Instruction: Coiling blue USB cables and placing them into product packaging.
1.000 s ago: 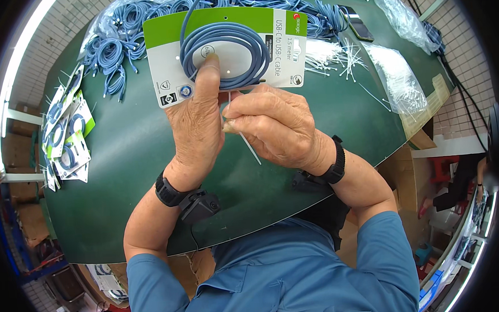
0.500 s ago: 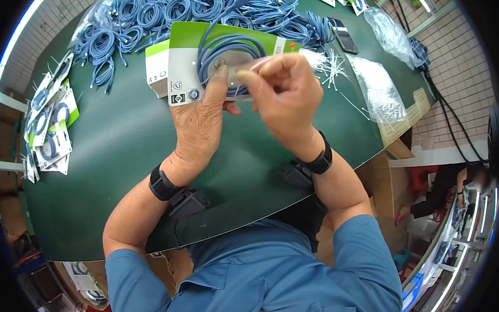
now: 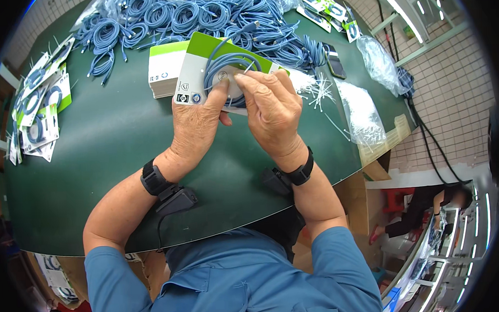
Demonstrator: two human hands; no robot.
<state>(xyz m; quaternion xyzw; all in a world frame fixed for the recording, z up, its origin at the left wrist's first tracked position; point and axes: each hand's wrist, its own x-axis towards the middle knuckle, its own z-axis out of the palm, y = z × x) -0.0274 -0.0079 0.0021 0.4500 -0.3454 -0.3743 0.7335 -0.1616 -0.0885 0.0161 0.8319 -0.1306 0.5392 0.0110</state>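
My left hand [image 3: 196, 116] grips a green-and-white packaging card [image 3: 187, 75] by its lower left edge, thumb pressed on its face. A coiled blue cable [image 3: 211, 69] lies against the front of the card, its plug end sticking up above the top edge. My right hand [image 3: 275, 108] is closed in a pinch at the right side of the coil, on what looks like a thin white cable tie [image 3: 247, 68]. The fingers behind the card are mostly hidden.
A stack of blank cards [image 3: 164, 76] stands behind my left hand. Many coiled blue cables [image 3: 184, 15] pile at the back. Carded cables [image 3: 42, 111] lie at left. Loose white ties [image 3: 321, 93], a bag of ties [image 3: 360, 111] and a phone [image 3: 335, 62] lie at right.
My right fingers have drawn in against the coil and turned more downward. The card is tilted further, and the whole view has shifted slightly.
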